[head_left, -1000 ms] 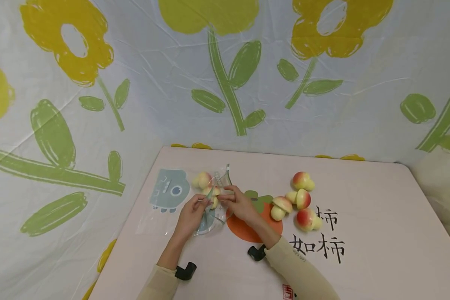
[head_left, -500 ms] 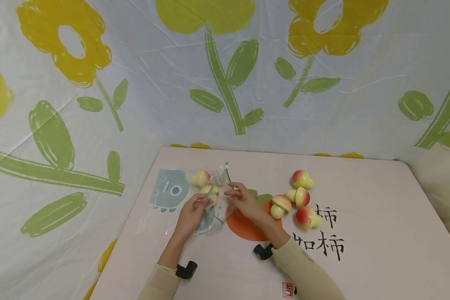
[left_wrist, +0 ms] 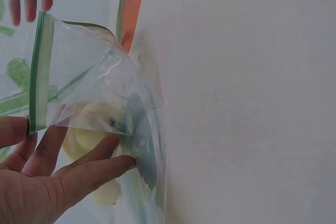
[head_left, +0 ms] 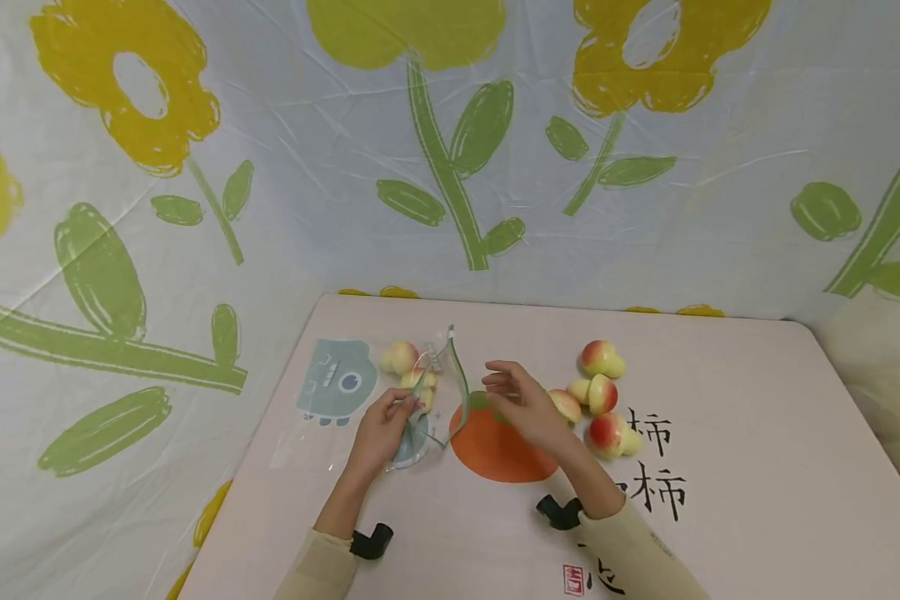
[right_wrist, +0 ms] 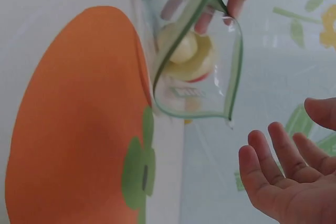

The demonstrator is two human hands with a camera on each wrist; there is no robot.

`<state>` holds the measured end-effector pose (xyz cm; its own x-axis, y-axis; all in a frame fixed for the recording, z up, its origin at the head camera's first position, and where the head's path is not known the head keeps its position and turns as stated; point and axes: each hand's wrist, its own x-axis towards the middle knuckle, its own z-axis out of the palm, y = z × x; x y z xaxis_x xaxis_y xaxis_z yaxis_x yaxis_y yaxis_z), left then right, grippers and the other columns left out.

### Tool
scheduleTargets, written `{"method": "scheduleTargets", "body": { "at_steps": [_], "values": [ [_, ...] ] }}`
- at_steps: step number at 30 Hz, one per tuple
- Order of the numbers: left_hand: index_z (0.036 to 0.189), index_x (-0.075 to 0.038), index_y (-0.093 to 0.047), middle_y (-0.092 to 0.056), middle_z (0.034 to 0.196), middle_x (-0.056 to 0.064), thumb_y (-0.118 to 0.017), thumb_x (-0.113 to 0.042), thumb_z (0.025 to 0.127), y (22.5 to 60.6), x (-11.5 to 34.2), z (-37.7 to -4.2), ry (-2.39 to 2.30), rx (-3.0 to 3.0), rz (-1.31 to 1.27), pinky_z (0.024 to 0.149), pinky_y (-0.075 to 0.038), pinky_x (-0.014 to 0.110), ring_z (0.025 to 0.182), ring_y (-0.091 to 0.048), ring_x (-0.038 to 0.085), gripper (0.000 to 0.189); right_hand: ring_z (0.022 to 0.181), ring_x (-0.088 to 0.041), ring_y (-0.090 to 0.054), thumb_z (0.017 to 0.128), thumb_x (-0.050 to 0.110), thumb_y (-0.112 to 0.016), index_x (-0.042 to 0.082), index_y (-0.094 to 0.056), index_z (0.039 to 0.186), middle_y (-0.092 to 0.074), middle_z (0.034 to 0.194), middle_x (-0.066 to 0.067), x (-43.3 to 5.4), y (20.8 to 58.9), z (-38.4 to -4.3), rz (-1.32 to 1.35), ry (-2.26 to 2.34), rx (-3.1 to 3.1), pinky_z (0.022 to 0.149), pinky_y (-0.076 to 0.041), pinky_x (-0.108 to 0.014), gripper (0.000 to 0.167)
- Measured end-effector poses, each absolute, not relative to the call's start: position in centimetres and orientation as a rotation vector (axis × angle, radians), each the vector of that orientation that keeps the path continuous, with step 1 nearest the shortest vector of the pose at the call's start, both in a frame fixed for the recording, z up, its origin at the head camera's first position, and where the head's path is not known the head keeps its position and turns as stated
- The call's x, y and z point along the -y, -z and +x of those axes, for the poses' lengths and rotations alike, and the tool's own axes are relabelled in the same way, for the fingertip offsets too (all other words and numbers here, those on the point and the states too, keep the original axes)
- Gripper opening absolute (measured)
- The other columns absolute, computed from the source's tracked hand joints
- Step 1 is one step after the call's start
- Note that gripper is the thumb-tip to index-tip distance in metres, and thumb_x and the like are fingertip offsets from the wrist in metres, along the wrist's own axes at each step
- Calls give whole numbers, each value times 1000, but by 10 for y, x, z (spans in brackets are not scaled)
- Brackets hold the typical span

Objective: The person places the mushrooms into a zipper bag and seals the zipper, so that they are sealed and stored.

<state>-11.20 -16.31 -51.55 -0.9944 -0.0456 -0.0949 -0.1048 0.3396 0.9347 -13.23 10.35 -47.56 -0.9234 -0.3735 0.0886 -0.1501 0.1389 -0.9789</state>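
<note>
My left hand (head_left: 381, 429) pinches the rim of a clear zip bag (head_left: 461, 392) with a green closure strip. The bag's mouth gapes toward the right, as the right wrist view also shows. Several yellow-and-red toy mushrooms (head_left: 417, 379) show through the plastic around the left fingers. My right hand (head_left: 528, 406) hovers to the right of the bag, fingers loosely spread and holding nothing. Beyond it lies a group of loose toy mushrooms (head_left: 603, 393), one partly hidden behind the hand. In the left wrist view, the left fingers (left_wrist: 94, 169) lie against the bag near its strip (left_wrist: 39, 77).
The pale pink table mat (head_left: 750, 417) carries a printed orange persimmon (head_left: 495, 450), black characters and a blue cartoon figure (head_left: 339, 379) at the left. A flowered cloth (head_left: 307, 167) hangs behind and beside the table.
My right hand has let go of the bag's rim and moved right, toward the loose mushrooms. The left hand keeps its pinch on the bag.
</note>
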Motion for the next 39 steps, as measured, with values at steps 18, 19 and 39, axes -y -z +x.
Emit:
{"method": "scheduleTargets", "body": {
  "at_steps": [18, 19, 39],
  "values": [
    [110, -12, -67, -75, 105, 3, -59, -29, 103, 516, 164, -112, -1808, -2500, -147, 104, -37, 51, 122, -58, 24, 21, 119, -35, -56, 99, 4, -62, 4, -48, 140, -60, 126, -16, -164, 458, -115, -513, 1876, -2412, 96, -44, -22, 43],
    [110, -12, -67, -75, 105, 2, -59, -29, 103, 516, 164, -112, -1807, -2499, -150, 104, -37, 51, 122, -58, 24, 21, 119, -34, -56, 99, 5, -61, 4, -48, 140, -60, 127, -16, -168, 458, -115, -520, 1871, -2419, 96, -44, -22, 43],
    [113, -10, -67, -75, 107, 6, -57, -29, 103, 514, 162, -111, -1802, -2505, -146, 104, -35, 52, 122, -58, 26, 24, 117, -20, -56, 99, 5, -63, 3, -48, 140, -56, 130, -24, -246, 472, -104, -477, 1778, -2588, 93, -43, -15, 44]
  ]
}}
